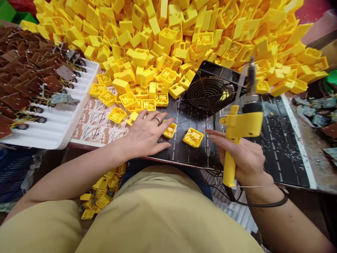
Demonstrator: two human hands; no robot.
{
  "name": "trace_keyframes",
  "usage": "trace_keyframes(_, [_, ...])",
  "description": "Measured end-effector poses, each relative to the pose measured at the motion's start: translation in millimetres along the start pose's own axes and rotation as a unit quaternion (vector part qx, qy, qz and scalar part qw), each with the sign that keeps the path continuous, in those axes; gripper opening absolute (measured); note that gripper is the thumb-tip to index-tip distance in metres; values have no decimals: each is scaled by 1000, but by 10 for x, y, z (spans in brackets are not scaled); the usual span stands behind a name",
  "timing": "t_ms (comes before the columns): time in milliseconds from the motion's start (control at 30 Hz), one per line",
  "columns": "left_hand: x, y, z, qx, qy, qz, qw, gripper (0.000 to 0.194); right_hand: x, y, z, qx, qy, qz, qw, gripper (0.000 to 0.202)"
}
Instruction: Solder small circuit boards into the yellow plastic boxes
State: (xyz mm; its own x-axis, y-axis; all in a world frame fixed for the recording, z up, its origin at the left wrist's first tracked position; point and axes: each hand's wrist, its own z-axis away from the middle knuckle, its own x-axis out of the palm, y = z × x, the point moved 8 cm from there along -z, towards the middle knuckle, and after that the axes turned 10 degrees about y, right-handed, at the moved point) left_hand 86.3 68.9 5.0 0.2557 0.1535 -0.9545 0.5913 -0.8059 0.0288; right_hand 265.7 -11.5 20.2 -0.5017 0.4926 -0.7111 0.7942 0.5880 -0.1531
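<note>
My L hand point(144, 136) spread nr desk's point(181, 154) front edge; R hand point(249, 156) grips yellow plastic gun-shaped tool point(244, 124) by handle point(229, 169), prob. light, stiff.

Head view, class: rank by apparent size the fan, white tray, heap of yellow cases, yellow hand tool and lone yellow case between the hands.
1. Heap of yellow cases
2. White tray
3. Fan and yellow hand tool: too alike to rank; the tool looks nearer the camera
4. Lone yellow case
</note>
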Motion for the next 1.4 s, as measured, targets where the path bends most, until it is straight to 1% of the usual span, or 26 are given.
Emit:
trace_keyframes(100, [37, -4, -40, -26, -4, -3, 1000, 69, 86, -63, -17, -34, -8, 8, 999, 34])
trace_keyframes(200, [139, 69, -105, -20, -29, 2, 999, 55, 251, -103, -48, -35, -14, 29, 999, 41])
trace_keyframes(267, [146, 129, -88, 1, -35, 14, 999, 47, 326, -121, -41, -31, -20, 28, 999, 37])
trace_keyframes(333, [41, 123, -2, 9, -8, 23, 1000, 56, 356, -147, -8, -36, -39, -2, 999, 31])
trace_keyframes(400, [-120, 27, 152, -7, 25, 19, 999, 70, 341, -187, 40, -50, -68, -54, 995, 29])
trace_keyframes(433, [-191, -40, 247, -23, 33, 9, 999, 72, 318, -199, 60, -53, -79, -80, 992, 30])
trace_keyframes(500, [-284, -165, 439, -60, 32, -22, 997, 65, 259, -203, 72, -51, -83, -93, 991, 32])
trace_keyframes(567, [-307, -232, 590, -93, 23, -58, 994, 58, 206, -202, 44, -44, -58, -58, 996, 39])
trace_keyframes(633, [-286, -230, 672, -111, 21, -88, 990, 59, 195, -228, 1, -40, -27, -8, 999, 50])
trace_keyframes(667, [-265, -216, 691, -113, 18, -100, 988, 57, 208, -247, -17, -36, -16, 9, 999, 52])
trace_keyframes(733, [-225, -190, 702, -112, 11, -115, 987, 52, 272, -278, -35, -20, -15, 8, 1000, 45])
trace_keyframes(833, [-205, -205, 698, -125, 10, -136, 983, 50, 383, -317, -15, -6, -41, -62, 997, 31])
trace_keyframes(900, [-182, -214, 690, -146, 9, -148, 978, 55, 440, -344, 4, -10, -59, -119, 991, 29])
trace_keyframes(1000, [-108, -137, 661, -156, 11, -125, 980, 68, 498, -355, -11, -15, -69, -170, 983, 37])
trace_keyframes(1067, [-91, -69, 649, -142, 21, -89, 986, 77, 520, -344, -49, -9, -65, -183, 981, 43])
trace_keyframes(1100, [-104, -51, 650, -130, 28, -70, 989, 77, 530, -340, -72, -7, -63, -183, 981, 46])
trace_keyframes(1133, [-137, -58, 658, -123, 37, -56, 990, 72, 541, -342, -95, -6, -58, -180, 982, 48])
trace_keyframes(1167, [-184, -95, 670, -122, 49, -50, 990, 62, 554, -350, -116, -8, -53, -174, 983, 50])
trace_keyframes(1233, [-279, -240, 698, -137, 73, -65, 986, 43, 589, -389, -156, -19, -39, -159, 986, 53])
trace_keyframes(1267, [-301, -329, 708, -149, 78, -83, 982, 38, 615, -416, -171, -26, -33, -152, 988, 53])
trace_keyframes(1333, [-264, -480, 712, -161, 69, -110, 978, 36, 673, -468, -192, -37, -25, -141, 989, 50])
trace_keyframes(1400, [-163, -580, 711, -162, 51, -113, 979, 41, 724, -498, -197, -43, -24, -132, 990, 45])
